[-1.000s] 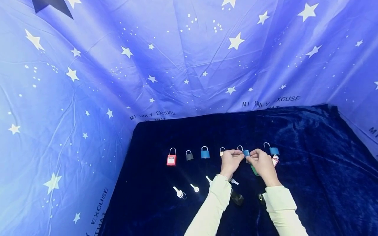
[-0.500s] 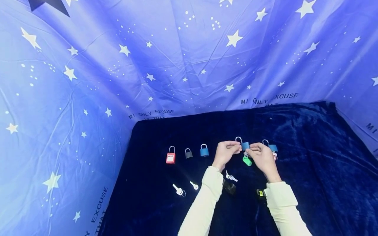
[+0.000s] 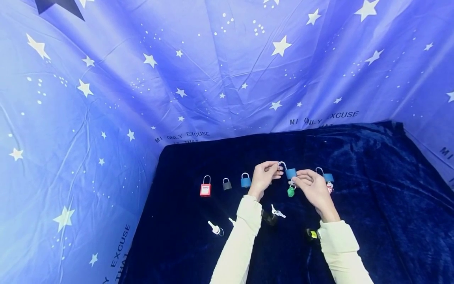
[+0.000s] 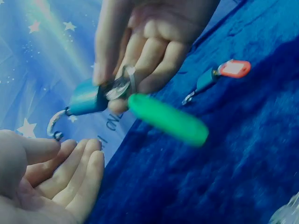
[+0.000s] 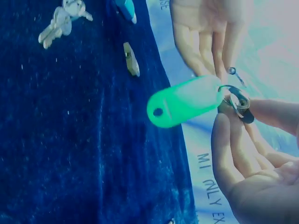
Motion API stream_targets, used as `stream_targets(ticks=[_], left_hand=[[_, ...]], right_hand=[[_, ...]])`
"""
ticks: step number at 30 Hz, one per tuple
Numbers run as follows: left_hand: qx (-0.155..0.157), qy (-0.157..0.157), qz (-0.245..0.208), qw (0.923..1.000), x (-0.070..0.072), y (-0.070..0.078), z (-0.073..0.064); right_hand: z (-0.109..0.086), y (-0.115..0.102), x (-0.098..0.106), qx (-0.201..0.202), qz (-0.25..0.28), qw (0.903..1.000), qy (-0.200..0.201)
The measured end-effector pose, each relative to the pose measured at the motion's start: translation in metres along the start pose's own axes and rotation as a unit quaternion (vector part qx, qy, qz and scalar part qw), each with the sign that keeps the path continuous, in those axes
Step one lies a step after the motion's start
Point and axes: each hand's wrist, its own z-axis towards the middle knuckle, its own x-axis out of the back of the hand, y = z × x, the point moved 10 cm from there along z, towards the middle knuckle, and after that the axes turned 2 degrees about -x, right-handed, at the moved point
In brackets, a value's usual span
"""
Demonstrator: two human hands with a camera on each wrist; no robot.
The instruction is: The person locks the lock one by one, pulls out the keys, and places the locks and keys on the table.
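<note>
My right hand (image 3: 313,189) pinches a blue padlock (image 3: 291,173) at its lower end, above the dark cloth. Its shackle stands unlatched, and a key (image 4: 117,89) sits in its base. A green key tag (image 5: 184,101) dangles from the key's ring. My left hand (image 3: 264,177) is at the shackle's free end; in the left wrist view the thumb tip lies right against that end, other fingers loosely extended. On the right lies a second blue padlock (image 3: 328,177), also unlatched, with a red tag (image 4: 235,68).
Along the cloth (image 3: 184,165) to the left stand a red padlock (image 3: 205,189), a small dark padlock (image 3: 227,184) and another blue padlock (image 3: 245,181). A brass padlock (image 5: 131,59) shows in the right wrist view. Loose keys (image 3: 278,212) lie nearer me. A starry curtain (image 3: 227,79) hangs behind.
The blue padlock has come up off the cloth and slightly left, its green tag swinging free. My left hand has shifted left, from beside the padlock's body to its shackle end.
</note>
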Motion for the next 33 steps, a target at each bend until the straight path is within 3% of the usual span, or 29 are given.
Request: stream_targets(ticks=[9, 15, 33], left_hand=[[0.005, -0.004, -0.019, 0.9998, -0.011, 0.004, -0.005], [-0.007, -0.019, 0.004, 0.9998, -0.017, 0.009, -0.008], [-0.043, -0.023, 0.034, 0.9982, -0.017, 0.018, -0.008]], right_hand=[[-0.001, -0.002, -0.002, 0.004, -0.008, 1.0, 0.002], [-0.002, -0.004, -0.009, 0.004, -0.011, 0.9999, -0.008], [-0.006, 0.002, -0.012, -0.008, -0.008, 0.9999, 0.002]])
